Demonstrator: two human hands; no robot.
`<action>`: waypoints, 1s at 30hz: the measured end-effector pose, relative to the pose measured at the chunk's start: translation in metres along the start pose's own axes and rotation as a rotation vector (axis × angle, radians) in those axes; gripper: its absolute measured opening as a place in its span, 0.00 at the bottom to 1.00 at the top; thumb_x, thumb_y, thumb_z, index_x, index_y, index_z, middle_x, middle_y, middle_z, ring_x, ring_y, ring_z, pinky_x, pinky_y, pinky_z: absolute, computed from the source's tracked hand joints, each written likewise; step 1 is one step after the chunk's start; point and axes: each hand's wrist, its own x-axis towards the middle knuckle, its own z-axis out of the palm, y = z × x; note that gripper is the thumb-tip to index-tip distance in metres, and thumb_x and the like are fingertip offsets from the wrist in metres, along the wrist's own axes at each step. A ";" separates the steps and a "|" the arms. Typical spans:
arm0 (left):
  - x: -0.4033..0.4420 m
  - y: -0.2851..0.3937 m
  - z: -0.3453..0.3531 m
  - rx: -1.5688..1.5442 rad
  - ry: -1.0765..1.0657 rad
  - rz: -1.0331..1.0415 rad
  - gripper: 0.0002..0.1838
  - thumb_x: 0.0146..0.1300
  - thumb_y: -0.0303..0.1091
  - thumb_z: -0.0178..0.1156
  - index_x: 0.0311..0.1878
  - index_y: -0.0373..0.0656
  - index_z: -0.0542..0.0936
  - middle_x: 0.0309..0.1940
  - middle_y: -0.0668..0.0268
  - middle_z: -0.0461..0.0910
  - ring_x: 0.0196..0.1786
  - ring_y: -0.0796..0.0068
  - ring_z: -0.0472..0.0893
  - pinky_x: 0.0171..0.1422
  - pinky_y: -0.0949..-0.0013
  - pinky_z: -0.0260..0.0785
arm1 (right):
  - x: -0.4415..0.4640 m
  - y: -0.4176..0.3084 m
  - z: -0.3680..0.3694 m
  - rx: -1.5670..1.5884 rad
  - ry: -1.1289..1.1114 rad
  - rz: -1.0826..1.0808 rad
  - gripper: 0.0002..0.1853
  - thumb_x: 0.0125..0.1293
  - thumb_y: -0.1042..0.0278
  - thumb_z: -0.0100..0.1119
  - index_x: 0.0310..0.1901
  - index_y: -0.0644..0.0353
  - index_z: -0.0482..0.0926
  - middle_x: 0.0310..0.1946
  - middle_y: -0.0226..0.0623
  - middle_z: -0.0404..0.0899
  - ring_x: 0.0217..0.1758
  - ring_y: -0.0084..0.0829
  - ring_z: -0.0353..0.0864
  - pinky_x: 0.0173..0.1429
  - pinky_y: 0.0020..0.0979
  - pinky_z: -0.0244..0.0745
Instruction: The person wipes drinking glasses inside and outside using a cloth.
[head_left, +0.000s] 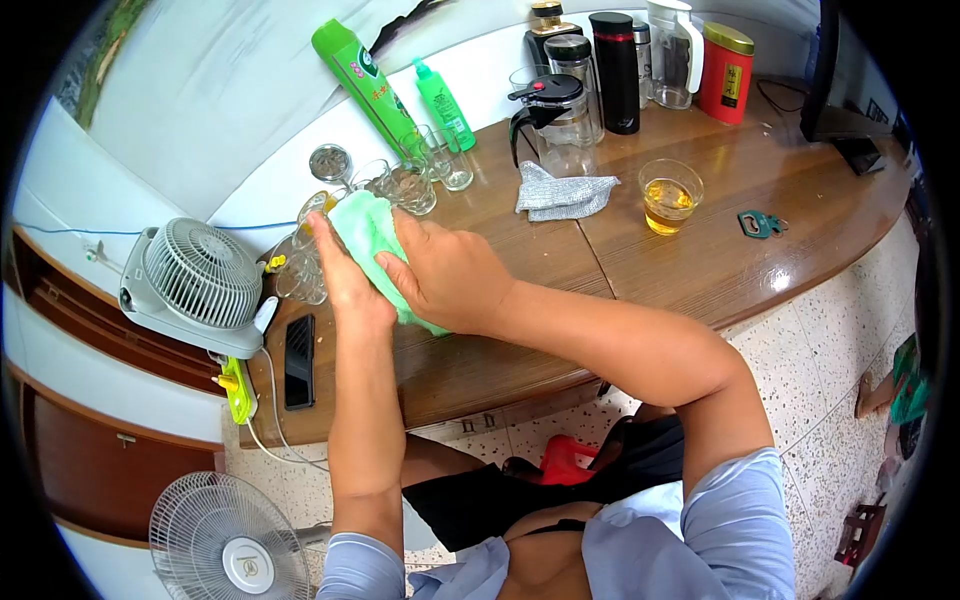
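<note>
A light green cloth (365, 222) is bunched between my two hands above the left part of the table. My left hand (352, 285) holds it from the left side, fingers pointing up along the cloth. From the right, my right hand (455, 275) grips the same cloth, thumb pressed on its front. Whether something is wrapped inside the cloth is hidden. Just behind my hands stand several clear glasses (410, 188), partly covered by them. A folded grey cloth (567, 192) lies farther right, in front of a glass teapot (568, 135) with a black lid.
A glass of amber drink (668, 203) and a teal bottle opener (757, 224) are on the table's right. Flasks, a jug and a red tin (726, 75) line the back. At left are a phone (299, 362), a small fan (205, 270) and a power strip (236, 388).
</note>
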 end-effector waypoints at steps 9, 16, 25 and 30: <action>-0.026 -0.024 0.024 0.140 -0.093 -0.145 0.38 0.83 0.69 0.38 0.78 0.49 0.70 0.71 0.61 0.77 0.72 0.61 0.77 0.75 0.50 0.72 | 0.021 0.024 -0.011 0.057 0.212 0.106 0.20 0.80 0.57 0.55 0.61 0.64 0.76 0.38 0.59 0.85 0.39 0.63 0.85 0.44 0.57 0.80; -0.043 -0.019 0.032 0.136 -0.288 -0.290 0.39 0.82 0.70 0.39 0.78 0.48 0.68 0.71 0.61 0.76 0.72 0.63 0.76 0.77 0.50 0.70 | 0.030 0.038 -0.017 0.042 0.311 0.064 0.15 0.81 0.57 0.53 0.55 0.60 0.78 0.40 0.58 0.84 0.39 0.62 0.84 0.43 0.59 0.78; -0.012 -0.003 0.013 0.016 0.037 -0.019 0.37 0.79 0.71 0.47 0.61 0.44 0.81 0.53 0.62 0.84 0.56 0.64 0.83 0.64 0.56 0.78 | 0.003 0.006 0.000 -0.089 0.057 -0.063 0.16 0.77 0.56 0.59 0.41 0.63 0.75 0.28 0.51 0.83 0.28 0.55 0.86 0.34 0.53 0.80; -0.013 -0.011 0.013 0.048 -0.084 -0.028 0.39 0.79 0.73 0.43 0.66 0.44 0.79 0.59 0.62 0.83 0.60 0.63 0.83 0.67 0.57 0.77 | 0.004 0.007 -0.003 -0.080 0.039 -0.003 0.16 0.78 0.56 0.58 0.46 0.64 0.74 0.32 0.53 0.83 0.30 0.58 0.85 0.35 0.55 0.79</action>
